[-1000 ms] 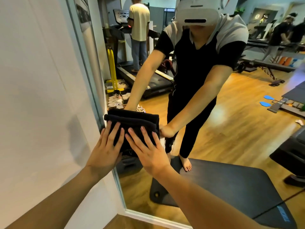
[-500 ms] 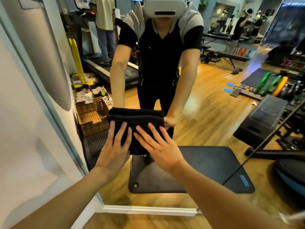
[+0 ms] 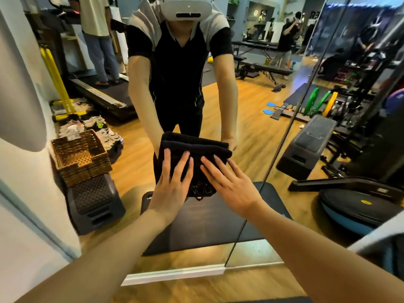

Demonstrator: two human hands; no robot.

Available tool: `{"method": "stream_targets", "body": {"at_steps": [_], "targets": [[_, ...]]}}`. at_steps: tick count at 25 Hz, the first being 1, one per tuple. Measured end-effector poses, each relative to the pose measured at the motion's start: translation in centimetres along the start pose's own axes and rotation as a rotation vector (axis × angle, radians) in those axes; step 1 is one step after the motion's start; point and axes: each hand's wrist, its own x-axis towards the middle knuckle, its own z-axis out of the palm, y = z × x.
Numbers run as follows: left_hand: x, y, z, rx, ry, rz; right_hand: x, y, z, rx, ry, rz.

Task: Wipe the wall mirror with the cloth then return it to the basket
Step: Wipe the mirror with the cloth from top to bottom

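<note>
Folded black cloth [image 3: 196,159] lies flat against the wall mirror [image 3: 251,119], in the lower middle of the glass. Both hands are pressed on it from the viewer's side.

Left hand [image 3: 172,182]: palm on the lower left part of the cloth, fingers straight and slightly spread, pointing up; fingertips reach about midway up the cloth. No curl round the fabric.

Right hand [image 3: 229,182]: palm over the lower right edge of the cloth, fingers straight and spread, angled up and to the left; fingertips on the cloth's right half. The heel of this hand is off the cloth, over bare glass. The two hands sit side by side, near each other; a strip of cloth shows between them.

The cloth's top fold stands clear above both sets of fingertips. A small bottom corner hangs below, between the wrists. The cloth's reflection shows as a second dark edge just above it.

Reflected in the mirror: the person in a dark top with a white headset [image 3: 185,6], arms reaching to the cloth. Woven wicker basket [image 3: 80,158] at left, seen in the glass, sitting on a dark stepped block [image 3: 94,202], well apart from the cloth. A dark floor mat [image 3: 207,224] lies below the cloth. A vertical seam [image 3: 273,149] in the glass runs to the right of the right hand.
</note>
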Motion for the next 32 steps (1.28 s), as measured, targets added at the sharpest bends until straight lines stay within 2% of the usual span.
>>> {"method": "stream_targets", "body": {"at_steps": [4, 11, 16, 19, 25, 32], "targets": [[2.1, 5.4, 1.7, -0.066, -0.012, -0.053, -3.4, 3.4, 0.0, -0.007, -0.058, 0.031], [6.5, 14.4, 3.4, -0.089, 0.119, -0.010, -9.4, 10.2, 0.3, -0.001, -0.079, 0.105], [8.0, 18.2, 4.2, -0.190, 0.087, -0.041, -10.9, 12.1, 0.9, 0.073, -0.027, 0.140], [7.7, 17.4, 4.2, -0.189, 0.077, -0.036, -10.3, 11.5, 1.8, 0.132, 0.047, 0.156], [6.8, 13.7, 4.5, -0.016, 0.136, 0.109, -8.8, 9.1, 3.8, 0.119, 0.136, 0.219], [3.5, 7.8, 4.4, -0.010, 0.173, 0.105, -4.7, 3.5, 6.3, 0.152, 0.263, 0.201]]}}
